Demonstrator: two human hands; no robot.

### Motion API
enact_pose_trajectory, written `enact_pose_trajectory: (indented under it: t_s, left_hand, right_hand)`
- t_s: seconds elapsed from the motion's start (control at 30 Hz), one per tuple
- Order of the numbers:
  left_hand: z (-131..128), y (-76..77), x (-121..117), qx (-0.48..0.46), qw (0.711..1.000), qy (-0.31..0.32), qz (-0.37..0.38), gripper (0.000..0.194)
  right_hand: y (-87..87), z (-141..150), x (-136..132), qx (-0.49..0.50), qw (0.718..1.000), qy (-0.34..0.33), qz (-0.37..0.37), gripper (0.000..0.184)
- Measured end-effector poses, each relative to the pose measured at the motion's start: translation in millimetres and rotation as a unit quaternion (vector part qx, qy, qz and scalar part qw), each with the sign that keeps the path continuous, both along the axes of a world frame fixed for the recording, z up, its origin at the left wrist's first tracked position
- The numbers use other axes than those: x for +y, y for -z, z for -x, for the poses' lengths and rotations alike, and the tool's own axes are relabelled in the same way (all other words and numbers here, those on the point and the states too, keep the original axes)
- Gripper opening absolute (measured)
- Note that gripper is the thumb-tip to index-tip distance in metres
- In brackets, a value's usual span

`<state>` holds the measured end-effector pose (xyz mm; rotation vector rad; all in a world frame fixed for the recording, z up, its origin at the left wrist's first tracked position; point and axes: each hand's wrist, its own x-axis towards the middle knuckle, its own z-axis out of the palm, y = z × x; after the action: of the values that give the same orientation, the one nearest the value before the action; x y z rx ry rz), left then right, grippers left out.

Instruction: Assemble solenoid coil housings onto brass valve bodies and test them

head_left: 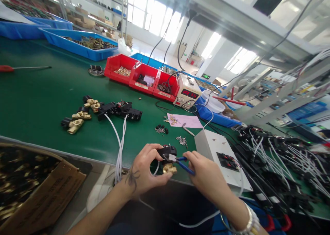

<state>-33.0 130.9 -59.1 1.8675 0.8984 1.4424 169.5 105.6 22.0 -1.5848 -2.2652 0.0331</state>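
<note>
My left hand (146,168) is closed around a brass valve (168,169) with a black housing (167,150) on top, held over the table's front edge. A white cable runs down from it beside my palm. In my right hand (203,169) are pliers (186,164) with blue handles. Their metal jaws lie against the black housing; what sits between the jaws is too small to make out. Just beyond my hands lie a pile of small screws (182,141) and several small black parts (161,129).
Brass valves (79,115) and black housings with white cables (120,110) lie left on the green table (51,108). Red bins (141,78) and a power supply (189,90) stand behind. A grey box (213,142) is at right, near many cabled parts (273,152). A carton (59,183) sits lower left.
</note>
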Motion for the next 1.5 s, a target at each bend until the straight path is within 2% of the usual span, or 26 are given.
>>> enact_pose_trajectory:
  t_s: [0.1, 0.17, 0.3, 0.4, 0.5, 0.57, 0.73, 0.87, 1.03, 1.23, 1.37, 1.43, 1.5]
  left_hand:
    - [-1, 0.2, 1, -0.001, 1.000, -0.006, -0.001, 0.028]
    - [-1, 0.3, 1, -0.003, 1.000, -0.008, -0.004, 0.027]
    - [-1, 0.8, 0, -0.006, 1.000, -0.010, -0.008, 0.027]
    - [-3, 4.3, -1, -0.011, 1.000, -0.014, -0.008, 0.027]
    - [-6, 9.5, -3, -0.017, 1.000, -0.019, -0.017, 0.031]
    - [-7, 11.5, -4, -0.015, 0.999, -0.019, -0.020, 0.033]
    - [-7, 7.4, -4, -0.008, 0.999, -0.024, -0.021, 0.027]
    - [-7, 3.3, -3, -0.006, 0.999, -0.032, -0.019, 0.025]
    - [-5, 4.4, -6, -0.007, 0.999, -0.039, -0.017, 0.021]
    - [-5, 4.4, -8, -0.009, 0.999, -0.036, -0.009, 0.020]
    - [-7, 4.4, -7, -0.016, 0.999, -0.037, -0.003, 0.022]
    - [-8, 3.9, -7, -0.021, 0.999, -0.045, 0.012, 0.021]
    - [-9, 3.1, -7, -0.026, 0.998, -0.050, 0.022, 0.020]
  right_hand:
    - [0.3, -3, 0, 0.061, 0.995, 0.061, -0.042, 0.017]
    - [4.6, -2, -1, 0.083, 0.993, 0.075, -0.031, 0.014]
    - [12.1, 4, 0, 0.050, 0.996, 0.038, 0.062, 0.018]
    - [7.7, 11, 2, 0.109, 0.989, 0.019, 0.102, 0.032]
    - [3.6, 15, 4, 0.206, 0.957, -0.046, 0.198, 0.042]
    - [4.5, 16, 5, 0.229, 0.937, -0.078, 0.250, 0.045]
    - [8.7, 8, 10, 0.244, 0.918, -0.102, 0.296, 0.051]
    - [6.9, 2, 14, 0.223, 0.915, -0.125, 0.313, 0.067]
    - [7.4, 1, 11, 0.198, 0.918, -0.145, 0.311, 0.078]
    - [15.0, 7, 3, 0.196, 0.935, -0.126, 0.267, 0.065]
    - [14.3, 9, 1, 0.154, 0.956, -0.123, 0.219, 0.063]
    - [8.9, 6, 1, 0.158, 0.969, -0.082, 0.169, 0.054]
    - [2.3, 1, 1, 0.184, 0.980, -0.006, 0.076, 0.031]
